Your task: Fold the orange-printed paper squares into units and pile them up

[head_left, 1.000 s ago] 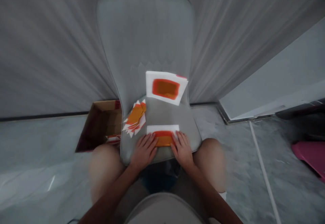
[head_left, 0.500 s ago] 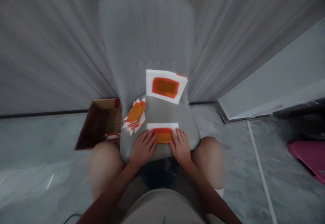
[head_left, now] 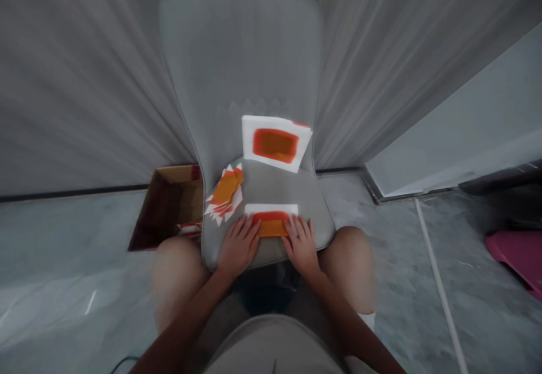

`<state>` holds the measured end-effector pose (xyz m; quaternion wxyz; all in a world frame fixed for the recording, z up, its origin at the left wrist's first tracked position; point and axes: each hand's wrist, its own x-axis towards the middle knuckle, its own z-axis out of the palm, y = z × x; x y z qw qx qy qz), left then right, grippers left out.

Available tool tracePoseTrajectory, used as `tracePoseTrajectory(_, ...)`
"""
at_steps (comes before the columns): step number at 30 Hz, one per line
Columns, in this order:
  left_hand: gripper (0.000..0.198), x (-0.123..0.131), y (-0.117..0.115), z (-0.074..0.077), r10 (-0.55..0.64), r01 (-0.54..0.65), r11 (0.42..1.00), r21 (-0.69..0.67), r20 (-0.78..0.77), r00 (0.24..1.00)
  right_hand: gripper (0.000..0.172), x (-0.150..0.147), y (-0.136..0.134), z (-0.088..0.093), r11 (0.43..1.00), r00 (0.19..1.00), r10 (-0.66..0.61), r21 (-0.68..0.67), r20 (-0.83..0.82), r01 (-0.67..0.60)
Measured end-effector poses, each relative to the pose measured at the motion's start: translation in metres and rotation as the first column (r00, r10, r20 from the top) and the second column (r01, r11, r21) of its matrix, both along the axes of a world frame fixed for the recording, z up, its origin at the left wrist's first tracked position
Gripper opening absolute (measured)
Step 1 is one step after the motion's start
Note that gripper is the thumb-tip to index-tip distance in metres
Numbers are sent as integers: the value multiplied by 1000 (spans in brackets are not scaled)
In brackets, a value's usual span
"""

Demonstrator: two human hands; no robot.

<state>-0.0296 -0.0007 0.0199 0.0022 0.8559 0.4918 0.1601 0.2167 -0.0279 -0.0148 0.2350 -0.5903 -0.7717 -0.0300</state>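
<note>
Both my hands lie flat, fingers spread, on the near edge of a white sheet with an orange-red patch (head_left: 271, 220). My left hand (head_left: 238, 245) covers its left end and my right hand (head_left: 300, 244) its right end. The sheet rests on a grey padded chair back (head_left: 237, 52) lying across my lap. Farther up the cushion lies a larger white sheet with an orange-red rectangle (head_left: 275, 143). A loose pile of small white-and-orange pieces (head_left: 223, 193) sits at the cushion's left edge, just beyond my left hand.
An open cardboard box (head_left: 169, 207) on the floor at left holds some white-and-orange pieces. My bare knees (head_left: 347, 266) flank the cushion. A grey curtain (head_left: 423, 52) hangs behind. A white rod (head_left: 440, 289) and a pink object (head_left: 519, 264) lie on the floor at right.
The whole view has shifted slightly with my head. Both hands stay on the near sheet, and the sheets and pile have not visibly moved on the cushion.
</note>
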Motion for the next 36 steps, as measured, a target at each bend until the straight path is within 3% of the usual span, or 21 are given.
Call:
tracePoseTrajectory(9,57,-10,-7,-12,-78,71,994,80,83,994,45,-2,1,1,1000,999,-28,-14,-25,27)
tracePoseTrajectory(25,44,-8,-7,-10,-79,77,996,42,66,995,42,-4,0,4,999,998,-39,4,-53,39)
tracePoseTrajectory(32,37,4,4,4,-8,1,999,39,186,983,42,-1,3,5,1000,996,-10,-5,-90,10)
tracePoseTrajectory(36,42,21,20,13,-67,67,998,6,139,988,42,1,4,3,1000,997,-2,5,-81,2)
